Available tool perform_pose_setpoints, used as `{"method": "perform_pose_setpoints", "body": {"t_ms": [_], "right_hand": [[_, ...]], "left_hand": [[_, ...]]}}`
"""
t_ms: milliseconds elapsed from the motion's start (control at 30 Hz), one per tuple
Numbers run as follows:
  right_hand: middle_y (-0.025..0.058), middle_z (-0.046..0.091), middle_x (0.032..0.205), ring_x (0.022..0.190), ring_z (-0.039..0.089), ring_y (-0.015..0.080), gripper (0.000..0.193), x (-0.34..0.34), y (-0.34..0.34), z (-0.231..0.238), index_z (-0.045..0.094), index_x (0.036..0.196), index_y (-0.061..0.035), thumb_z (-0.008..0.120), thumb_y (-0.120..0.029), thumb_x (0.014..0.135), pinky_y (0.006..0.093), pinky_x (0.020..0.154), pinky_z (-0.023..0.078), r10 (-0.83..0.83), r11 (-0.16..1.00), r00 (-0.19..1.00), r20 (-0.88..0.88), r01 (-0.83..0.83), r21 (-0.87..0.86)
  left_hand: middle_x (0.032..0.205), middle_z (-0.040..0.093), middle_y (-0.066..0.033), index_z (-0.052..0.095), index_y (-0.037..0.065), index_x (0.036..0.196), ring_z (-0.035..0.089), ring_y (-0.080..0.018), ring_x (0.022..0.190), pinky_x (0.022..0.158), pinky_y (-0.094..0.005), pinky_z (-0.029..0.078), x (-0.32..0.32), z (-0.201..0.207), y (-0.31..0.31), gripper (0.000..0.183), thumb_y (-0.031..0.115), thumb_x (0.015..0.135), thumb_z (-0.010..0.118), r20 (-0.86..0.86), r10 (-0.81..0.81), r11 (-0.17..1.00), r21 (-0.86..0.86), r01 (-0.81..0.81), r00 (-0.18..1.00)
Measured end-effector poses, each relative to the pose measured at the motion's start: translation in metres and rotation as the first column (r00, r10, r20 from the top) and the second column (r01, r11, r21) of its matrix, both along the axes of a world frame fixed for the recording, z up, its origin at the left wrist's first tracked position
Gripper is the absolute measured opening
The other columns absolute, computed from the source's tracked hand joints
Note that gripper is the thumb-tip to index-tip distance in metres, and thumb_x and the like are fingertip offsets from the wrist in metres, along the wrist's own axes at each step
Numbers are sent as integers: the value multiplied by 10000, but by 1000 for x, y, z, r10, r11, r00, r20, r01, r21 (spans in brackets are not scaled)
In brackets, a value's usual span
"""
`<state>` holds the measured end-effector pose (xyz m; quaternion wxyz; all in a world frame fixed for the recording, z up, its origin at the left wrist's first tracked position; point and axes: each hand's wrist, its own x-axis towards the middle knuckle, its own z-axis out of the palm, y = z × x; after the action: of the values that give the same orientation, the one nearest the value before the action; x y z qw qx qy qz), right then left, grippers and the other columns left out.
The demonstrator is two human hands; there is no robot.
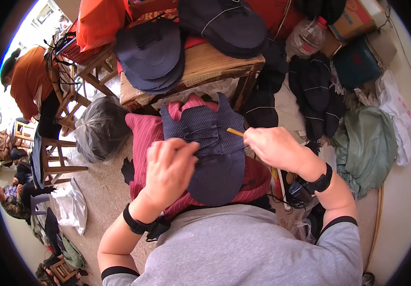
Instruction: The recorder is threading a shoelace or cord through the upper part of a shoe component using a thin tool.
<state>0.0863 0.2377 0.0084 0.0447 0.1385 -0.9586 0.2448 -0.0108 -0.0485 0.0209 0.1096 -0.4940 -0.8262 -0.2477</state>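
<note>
In the head view, shows a navy fabric piece (pixel 217 183) spread over the middle of a red striped cloth (pixel 143 131), with the rounded end toward the cloth's near edge and the notched end toward its far edge. Bears dark cords (pixel 208 139) looped across the middle, with slack hard to judge. Also shows the left hand (pixel 168 172) above the cloth's left half, with fingers loosely curled and blurred; cannot tell of any thread between the fingertips. Has the right hand (pixel 271 145) by the cloth's far right corner, nearly closed, pinching a slim yellow stick (pixel 235 132) aimed left over the fabric. As for the fabric piece, looks light, soft and bendable, with enough body to keep an outline; seems rough rather than slippery, hardly fragile, though likely to pucker at the cords or fray along cut edges. Best taken by the plain rounded end or flat along a side, clear of the loops. Beyond the cloth, includes a wooden worktop (pixel 208 66) bearing similar dark pieces (pixel 149 55); left of the cloth, a dark plastic bag (pixel 101 129); right of it, a green sack (pixel 365 145).
</note>
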Motion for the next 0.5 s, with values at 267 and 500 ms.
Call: {"method": "perform_pose_setpoints", "body": {"t_ms": [267,500], "right_hand": [[177,717,781,768,731,340,156,-21,5,8,707,883,-44,625,-166,935,440,653,573,157,954,935,319,-227,196],[133,672,723,690,690,347,85,-40,15,3,645,861,-58,649,-135,896,442,589,536,266,917,895,358,-349,192]], "left_hand": [[1309,594,-61,694,96,1314,569,-256,998,902,-363,512,2,-15,9,563,81,760,792,155,-221,971,-58,232,963],[1393,552,-43,660,233,1389,533,-223,1060,916,-370,448,4,-18,7,631,157,777,794,96,-236,951,-181,251,967]]}}
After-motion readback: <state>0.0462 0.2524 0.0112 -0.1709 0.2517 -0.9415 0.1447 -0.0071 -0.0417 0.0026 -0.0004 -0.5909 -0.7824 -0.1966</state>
